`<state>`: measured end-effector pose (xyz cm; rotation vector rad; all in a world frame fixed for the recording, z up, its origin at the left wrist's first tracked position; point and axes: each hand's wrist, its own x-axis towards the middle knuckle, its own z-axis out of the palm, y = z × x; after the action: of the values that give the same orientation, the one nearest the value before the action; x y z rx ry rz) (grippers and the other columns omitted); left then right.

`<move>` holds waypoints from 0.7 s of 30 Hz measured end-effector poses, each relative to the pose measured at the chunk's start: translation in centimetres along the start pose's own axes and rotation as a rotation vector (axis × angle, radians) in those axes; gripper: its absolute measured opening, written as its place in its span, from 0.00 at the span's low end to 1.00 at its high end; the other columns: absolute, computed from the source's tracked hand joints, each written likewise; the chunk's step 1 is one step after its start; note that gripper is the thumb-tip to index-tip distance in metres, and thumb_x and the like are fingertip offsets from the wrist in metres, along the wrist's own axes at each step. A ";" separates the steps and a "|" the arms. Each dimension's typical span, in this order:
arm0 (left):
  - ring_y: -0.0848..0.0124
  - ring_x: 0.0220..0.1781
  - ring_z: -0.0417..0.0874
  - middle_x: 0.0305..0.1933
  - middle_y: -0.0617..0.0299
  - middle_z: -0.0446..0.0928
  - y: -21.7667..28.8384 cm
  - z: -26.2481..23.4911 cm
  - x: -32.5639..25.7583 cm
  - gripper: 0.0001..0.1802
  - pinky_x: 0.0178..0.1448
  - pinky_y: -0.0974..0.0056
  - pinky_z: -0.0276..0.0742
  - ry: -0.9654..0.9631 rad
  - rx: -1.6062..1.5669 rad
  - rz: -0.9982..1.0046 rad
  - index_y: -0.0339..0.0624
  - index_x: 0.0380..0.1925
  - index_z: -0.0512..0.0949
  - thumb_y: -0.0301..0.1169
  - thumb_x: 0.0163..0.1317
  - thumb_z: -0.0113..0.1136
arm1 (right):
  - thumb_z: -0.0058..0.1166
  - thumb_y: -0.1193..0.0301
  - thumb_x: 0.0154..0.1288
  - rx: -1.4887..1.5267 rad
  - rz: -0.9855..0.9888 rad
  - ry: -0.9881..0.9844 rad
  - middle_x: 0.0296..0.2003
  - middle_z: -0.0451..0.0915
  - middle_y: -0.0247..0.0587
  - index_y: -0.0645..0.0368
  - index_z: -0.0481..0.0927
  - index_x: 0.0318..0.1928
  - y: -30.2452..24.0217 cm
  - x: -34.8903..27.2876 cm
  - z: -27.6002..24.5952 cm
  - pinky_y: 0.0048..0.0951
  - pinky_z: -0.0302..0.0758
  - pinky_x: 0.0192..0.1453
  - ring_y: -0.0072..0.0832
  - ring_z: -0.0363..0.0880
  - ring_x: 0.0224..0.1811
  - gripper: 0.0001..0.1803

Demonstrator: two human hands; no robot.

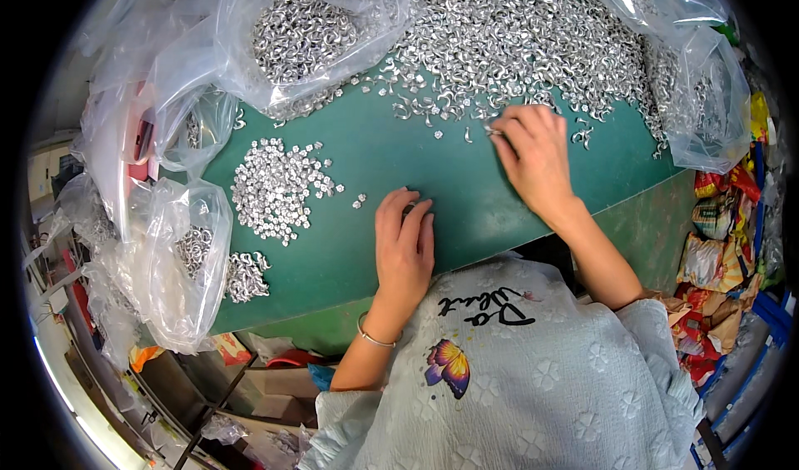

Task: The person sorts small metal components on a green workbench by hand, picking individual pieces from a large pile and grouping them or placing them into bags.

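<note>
A large heap of small curved silver metal pieces [533,37] covers the far side of the green table [374,154]. At its near edge my right hand [537,158] reaches down with fingers bent, a small metal piece [493,129] at its fingertips. My left hand [403,249] rests at the table's near side, its fingers curled in; whatever they may hold is hidden. Left of it lies a pile of small flower-shaped silver pieces [270,187], with a couple of strays [359,200] between pile and hand. A smaller pile of curved pieces [247,277] lies at the near left.
A clear plastic bag [241,46] full of metal pieces stands at the far left. More clear bags [179,262] hang over the left edge, and another bag [707,96] lies at the far right. Colourful packets [712,262] are stacked beyond the table's right end.
</note>
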<state>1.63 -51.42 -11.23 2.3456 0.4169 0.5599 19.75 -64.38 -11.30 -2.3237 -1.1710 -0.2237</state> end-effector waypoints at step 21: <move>0.54 0.51 0.76 0.48 0.51 0.75 0.3 0.0 -0.2 0.13 0.56 0.57 0.73 0.029 0.025 -0.075 0.33 0.42 0.78 0.16 0.55 0.61 | 0.62 0.72 0.56 -0.311 0.242 0.048 0.42 0.75 0.39 0.57 0.79 0.43 4.1 -4.6 -4.6 0.39 0.63 0.48 0.37 0.70 0.47 0.14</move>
<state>1.51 -51.72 -11.06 2.3374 0.5262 0.5567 20.55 -71.97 -10.64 -2.6866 -0.8712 -0.3940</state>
